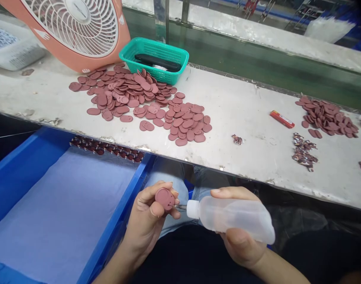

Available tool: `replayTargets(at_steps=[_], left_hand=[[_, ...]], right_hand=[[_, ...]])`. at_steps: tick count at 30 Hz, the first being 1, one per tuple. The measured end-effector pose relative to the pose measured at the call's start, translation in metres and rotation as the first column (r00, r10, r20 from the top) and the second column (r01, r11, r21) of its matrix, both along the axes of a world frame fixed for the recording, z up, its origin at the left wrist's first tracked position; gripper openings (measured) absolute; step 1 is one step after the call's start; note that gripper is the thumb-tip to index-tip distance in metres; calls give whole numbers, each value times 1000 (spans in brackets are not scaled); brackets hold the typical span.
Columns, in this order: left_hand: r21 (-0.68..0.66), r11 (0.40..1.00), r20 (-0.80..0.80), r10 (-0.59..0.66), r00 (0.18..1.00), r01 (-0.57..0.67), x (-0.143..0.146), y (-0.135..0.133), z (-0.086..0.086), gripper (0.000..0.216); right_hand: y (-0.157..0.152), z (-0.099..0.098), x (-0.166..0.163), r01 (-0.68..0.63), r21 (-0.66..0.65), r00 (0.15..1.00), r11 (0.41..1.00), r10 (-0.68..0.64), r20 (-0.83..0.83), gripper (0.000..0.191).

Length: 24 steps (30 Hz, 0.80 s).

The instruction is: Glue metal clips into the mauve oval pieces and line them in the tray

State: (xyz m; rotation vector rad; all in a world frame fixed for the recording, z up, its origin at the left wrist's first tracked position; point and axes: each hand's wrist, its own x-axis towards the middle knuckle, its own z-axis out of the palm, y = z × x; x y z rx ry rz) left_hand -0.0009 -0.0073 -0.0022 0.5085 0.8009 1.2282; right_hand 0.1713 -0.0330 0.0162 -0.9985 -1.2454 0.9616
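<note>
My left hand (147,215) is closed on a small maroon oval piece (165,198), pinched between thumb and fingers over my lap. My right hand (241,232) grips a translucent squeeze bottle (233,215) with a white cap. The bottle lies sideways, and its thin metal nozzle touches the lower edge of the held piece. A large heap of the same maroon oval pieces (144,98) lies spread on the white worktable (242,114) in front of me.
A blue bin (121,221) lined with pale cloth sits at my left, a row of pieces at its far edge. A teal basket (155,59), a pink fan (76,27), a red lighter (281,119) and a second maroon pile (328,116) rest on the table.
</note>
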Motion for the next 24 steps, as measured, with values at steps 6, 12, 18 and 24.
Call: replayTargets(at_steps=[6, 12, 18, 24], left_hand=[[-2, 1000, -2, -4, 1000, 4, -1, -2, 0, 42], [2, 1000, 0, 2, 1000, -2, -2, -3, 0, 42], [18, 1000, 3, 12, 1000, -12, -3, -2, 0, 40], [2, 1000, -9, 16, 1000, -16, -3, -2, 1, 39]], right_hand=[[-3, 1, 2, 12, -38, 999, 999, -10, 49, 38], [-3, 2, 0, 32, -17, 997, 999, -31, 65, 38], [-4, -1, -1, 84, 8, 996, 996, -84, 23, 43], [-2, 1, -1, 20, -40, 1000, 999, -20, 7, 40]])
